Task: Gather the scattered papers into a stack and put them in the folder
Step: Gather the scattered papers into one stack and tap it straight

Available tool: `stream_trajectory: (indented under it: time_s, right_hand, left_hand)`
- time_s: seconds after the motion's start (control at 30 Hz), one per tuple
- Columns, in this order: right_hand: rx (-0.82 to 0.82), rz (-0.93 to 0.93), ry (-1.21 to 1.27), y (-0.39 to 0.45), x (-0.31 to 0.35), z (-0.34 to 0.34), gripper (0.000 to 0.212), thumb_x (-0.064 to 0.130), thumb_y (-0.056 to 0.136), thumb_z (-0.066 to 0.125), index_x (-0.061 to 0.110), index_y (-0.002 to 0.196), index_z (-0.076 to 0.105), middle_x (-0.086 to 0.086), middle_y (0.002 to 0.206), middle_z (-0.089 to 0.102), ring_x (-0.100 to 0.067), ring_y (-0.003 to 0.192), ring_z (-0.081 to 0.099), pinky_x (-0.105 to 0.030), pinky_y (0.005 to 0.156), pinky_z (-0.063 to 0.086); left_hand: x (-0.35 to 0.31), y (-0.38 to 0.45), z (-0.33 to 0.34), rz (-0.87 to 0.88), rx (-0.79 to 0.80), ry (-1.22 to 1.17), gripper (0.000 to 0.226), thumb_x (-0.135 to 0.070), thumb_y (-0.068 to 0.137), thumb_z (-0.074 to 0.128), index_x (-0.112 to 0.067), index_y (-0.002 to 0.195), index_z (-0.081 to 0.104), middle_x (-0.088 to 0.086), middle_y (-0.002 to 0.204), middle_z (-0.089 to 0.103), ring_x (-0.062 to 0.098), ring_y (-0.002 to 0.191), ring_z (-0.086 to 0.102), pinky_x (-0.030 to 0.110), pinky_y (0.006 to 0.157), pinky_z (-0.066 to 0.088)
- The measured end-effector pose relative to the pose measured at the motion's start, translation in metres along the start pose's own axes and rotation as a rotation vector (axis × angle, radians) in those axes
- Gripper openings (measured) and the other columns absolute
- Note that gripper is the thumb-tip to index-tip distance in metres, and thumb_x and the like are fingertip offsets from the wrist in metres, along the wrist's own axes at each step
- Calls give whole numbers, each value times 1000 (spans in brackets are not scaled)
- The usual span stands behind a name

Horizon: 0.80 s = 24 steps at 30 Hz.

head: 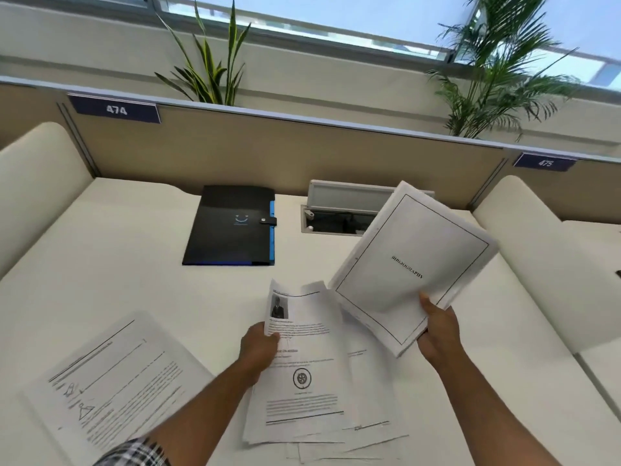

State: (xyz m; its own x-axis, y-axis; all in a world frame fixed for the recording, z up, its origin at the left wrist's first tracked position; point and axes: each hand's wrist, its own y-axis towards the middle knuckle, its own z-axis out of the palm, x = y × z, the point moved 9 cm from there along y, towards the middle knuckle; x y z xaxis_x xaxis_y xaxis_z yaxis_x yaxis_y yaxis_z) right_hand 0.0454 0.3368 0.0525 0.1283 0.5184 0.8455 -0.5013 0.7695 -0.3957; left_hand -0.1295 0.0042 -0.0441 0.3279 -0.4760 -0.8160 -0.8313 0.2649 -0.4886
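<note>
Right hand [438, 334] grips the "BIBLIOGRAPHY" stack [413, 264]; left hand [260, 344] seemingly pinches a printed sheet [302, 334]; partition tag [116, 110] reads 474.

Two bare forearms enter from the lower edge of the head view. The left hand [260, 344] and the right hand [437, 334] carry no gloves, rings, or watches. The left arm ends at the frame edge in a rolled woven-fabric sleeve cuff [134, 454], checked in dark blue, black and white. The right forearm is uncovered along its whole visible length.
</note>
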Motion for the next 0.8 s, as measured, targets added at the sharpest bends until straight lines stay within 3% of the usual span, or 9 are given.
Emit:
stream_trajectory:
  time_s: [0.07,0.17,0.27,0.37,0.47,0.53,0.67,0.8]
  right_hand:
    - [-45,-9,41,1,16,-7,21,6,98,65,20,113,68,-2,105,78,-16,87,77,-42,78,60]
    - [-67,-26,105,3,41,-13,22,9,95,69,15,116,70,-5,106,80,-20,97,77,-46,82,60]
    - [-29,-15,145,5,54,-13,36,10,94,70,12,130,66,-9,118,77,-25,108,75,-44,83,61]
    - [85,31,58,7,42,-9,36,9,97,64,14,133,66,-10,122,76,-27,109,74,-48,92,60]
    - [182,147,-148,6,3,-16,31,4,96,62,9,125,68,-16,118,76,-34,102,76,-51,86,62]
    - [191,218,-369,3,-31,-34,31,-1,94,63,2,125,67,-22,116,75,-40,100,74,-56,91,59]
    - [168,221,-765,2,-70,-75,31,-7,92,63,1,122,68,-18,104,79,-37,94,75,-56,91,59]
    - [95,81,-1103,-4,-68,-83,19,13,93,65,13,111,70,-7,108,74,-30,101,69,-47,95,56]
  left_hand:
    - [-5,0,0,13,-30,42,27,-16,94,56,-15,119,65,5,115,69,19,91,60,25,79,45]
    - [-10,0,3,20,-50,101,23,-17,93,55,-17,113,66,4,109,70,17,83,59,24,74,44]
    - [-11,-1,7,-1,-64,104,19,-18,91,57,-19,107,67,5,107,71,15,78,59,22,67,43]
    - [-10,-2,9,-31,-80,78,26,-19,90,59,-13,115,66,8,111,71,21,87,62,24,73,46]
    - [-11,-4,14,-44,-98,66,31,-20,92,60,-9,121,63,11,117,69,26,98,63,28,82,49]
    - [-13,-7,16,-44,-114,58,30,-22,93,60,-9,120,64,11,116,69,25,95,63,28,81,49]
    - [-17,-16,25,-51,-121,62,29,-31,95,58,-10,116,65,9,111,70,25,95,65,31,83,52]
    - [-16,-25,38,-87,-78,41,32,-39,95,57,-15,115,63,6,108,70,23,95,66,33,85,54]
